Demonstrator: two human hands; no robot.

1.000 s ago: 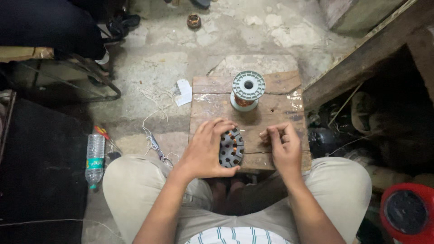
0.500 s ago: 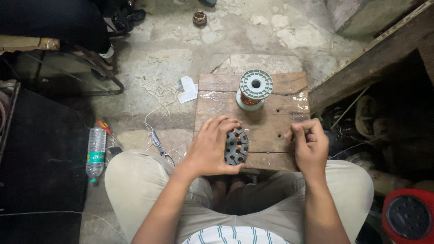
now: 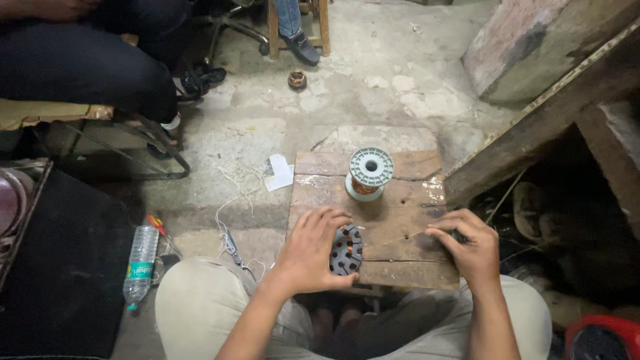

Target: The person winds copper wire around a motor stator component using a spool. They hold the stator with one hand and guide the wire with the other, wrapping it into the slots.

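head view: person seated, knees in beige trousers at the bottom edge. left hand (image 3: 308, 253) is wrapped around a dark round metal stator core with holes (image 3: 347, 249), fingers curled over its top, thumb underneath, core standing on edge at the near edge of the worn wooden board surface (image 3: 400, 213). right hand (image 3: 470, 247) is out to the right over the same surface, thumb and fingertips pinched together on a thin copper wire (image 3: 407, 237) that runs taut from the core to the pinch. the two hands are well apart.

further up the board: grey-green plastic spool of copper wire (image 3: 368, 173), upright, near the far edge.

on the concrete floor left of the board: scrap of white paper (image 3: 279, 173), tangle of pale string (image 3: 237, 180), clear plastic water bottle with green label (image 3: 141, 267) lying beside the left knee. far back, a small round brown metal part (image 3: 297, 80) and another person's dark shoe (image 3: 301, 48).
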